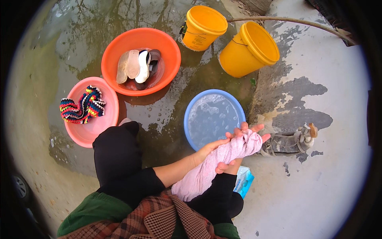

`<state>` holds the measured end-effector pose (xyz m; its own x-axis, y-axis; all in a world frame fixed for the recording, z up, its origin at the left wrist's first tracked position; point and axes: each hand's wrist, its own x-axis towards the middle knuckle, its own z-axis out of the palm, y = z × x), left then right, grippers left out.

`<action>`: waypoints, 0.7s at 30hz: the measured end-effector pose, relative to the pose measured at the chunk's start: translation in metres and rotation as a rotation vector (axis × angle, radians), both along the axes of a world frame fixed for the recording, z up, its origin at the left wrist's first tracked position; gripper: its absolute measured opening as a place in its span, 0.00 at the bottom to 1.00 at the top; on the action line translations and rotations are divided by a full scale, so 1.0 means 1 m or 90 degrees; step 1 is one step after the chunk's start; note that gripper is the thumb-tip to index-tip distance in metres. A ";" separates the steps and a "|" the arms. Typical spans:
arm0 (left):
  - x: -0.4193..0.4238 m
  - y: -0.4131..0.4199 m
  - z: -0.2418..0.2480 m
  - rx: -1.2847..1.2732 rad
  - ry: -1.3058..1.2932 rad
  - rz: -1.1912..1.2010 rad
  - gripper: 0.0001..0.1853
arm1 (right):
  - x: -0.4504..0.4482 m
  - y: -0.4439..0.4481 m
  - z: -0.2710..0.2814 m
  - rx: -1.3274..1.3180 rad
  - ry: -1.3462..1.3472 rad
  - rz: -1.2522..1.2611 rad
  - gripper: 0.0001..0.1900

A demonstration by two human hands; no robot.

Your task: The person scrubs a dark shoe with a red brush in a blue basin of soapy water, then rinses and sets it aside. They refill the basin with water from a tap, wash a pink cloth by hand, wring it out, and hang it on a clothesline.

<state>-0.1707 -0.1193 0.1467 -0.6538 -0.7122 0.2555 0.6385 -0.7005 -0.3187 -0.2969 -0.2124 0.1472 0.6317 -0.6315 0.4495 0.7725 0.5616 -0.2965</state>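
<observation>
A wet pink towel, twisted into a thick roll, slants across my lap. My left hand grips its middle, thumb along the upper side and fingertips showing below. My right hand is around the bunched far end, partly hidden behind the towel, with some fingers stretched past it. Just beyond the hands is a blue basin of cloudy, soapy water. The towel's loose end rests against my clothing.
An orange basin holds insoles and dark footwear. Left is a pink basin with a multicoloured crocheted piece. Two yellow buckets stand ahead, near a long stick. A blue packet lies right.
</observation>
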 end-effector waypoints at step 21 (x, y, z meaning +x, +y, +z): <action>0.000 -0.009 -0.025 0.096 0.000 -0.066 0.26 | -0.022 -0.037 -0.011 0.105 0.303 -0.133 0.35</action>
<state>-0.1702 -0.1283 0.1218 -0.7259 -0.6711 0.1508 0.5649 -0.7068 -0.4259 -0.3189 -0.2493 0.1360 0.5947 -0.8034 0.0297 0.6747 0.4786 -0.5618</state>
